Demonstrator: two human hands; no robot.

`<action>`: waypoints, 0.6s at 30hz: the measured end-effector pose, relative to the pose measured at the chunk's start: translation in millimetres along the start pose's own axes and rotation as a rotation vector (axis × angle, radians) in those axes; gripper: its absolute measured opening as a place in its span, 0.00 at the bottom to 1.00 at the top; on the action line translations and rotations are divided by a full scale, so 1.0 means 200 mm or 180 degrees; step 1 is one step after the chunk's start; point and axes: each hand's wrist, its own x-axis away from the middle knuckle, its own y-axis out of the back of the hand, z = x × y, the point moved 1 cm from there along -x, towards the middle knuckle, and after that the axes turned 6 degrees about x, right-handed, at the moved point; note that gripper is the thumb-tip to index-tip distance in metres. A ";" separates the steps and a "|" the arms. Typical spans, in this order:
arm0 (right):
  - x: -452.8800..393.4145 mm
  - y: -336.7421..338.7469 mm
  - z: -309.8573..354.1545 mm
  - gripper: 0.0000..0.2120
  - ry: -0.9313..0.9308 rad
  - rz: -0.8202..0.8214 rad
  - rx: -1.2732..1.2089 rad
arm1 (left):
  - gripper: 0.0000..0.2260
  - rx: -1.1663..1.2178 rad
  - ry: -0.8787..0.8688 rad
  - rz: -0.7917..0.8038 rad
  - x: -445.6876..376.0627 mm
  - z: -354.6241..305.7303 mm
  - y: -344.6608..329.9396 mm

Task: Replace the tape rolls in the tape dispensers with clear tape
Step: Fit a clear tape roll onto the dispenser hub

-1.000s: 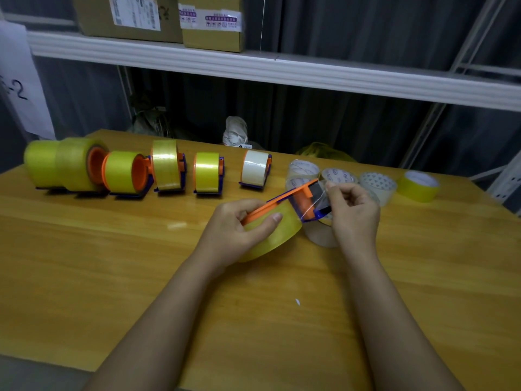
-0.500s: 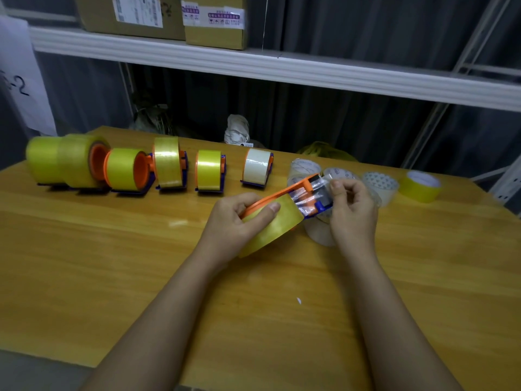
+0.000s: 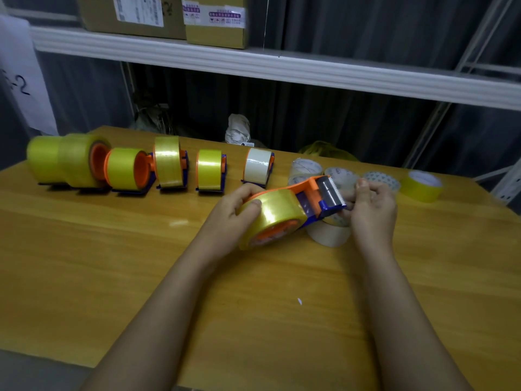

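A wooden table seen from above, with a person's two bare forearms reaching in from the bottom edge. Along the far left stands a row of orange-and-blue tape dispensers: two large yellow-tape dispensers close together, then a smaller yellow one, a tall narrow yellow one, another yellow one, and a dispenser holding whitish tape. At centre, the left hand grips a yellow tape roll mounted in an orange-and-blue dispenser, thumb curled over the roll. The dispenser is tilted, its serrated cutter end pointing right. The right hand has its fingers curled at that cutter end; what they pinch cannot be made out. Just below the cutter a clear tape roll lies flat on the table. Behind the hands sit more clear tape rolls, some printed. At far right lies a loose yellow roll. Above, a white shelf carries cardboard boxes.
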 end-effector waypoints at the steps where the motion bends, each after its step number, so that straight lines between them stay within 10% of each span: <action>1: 0.01 0.00 0.01 0.05 0.0003 0.0067 -0.0108 | 0.10 0.0003 -0.0009 -0.0064 0.00 0.01 0.00; 18: 0.04 -0.05 0.00 0.10 -0.0160 0.0417 -0.0573 | 0.21 -0.0063 0.0056 -0.0215 -0.05 0.12 0.09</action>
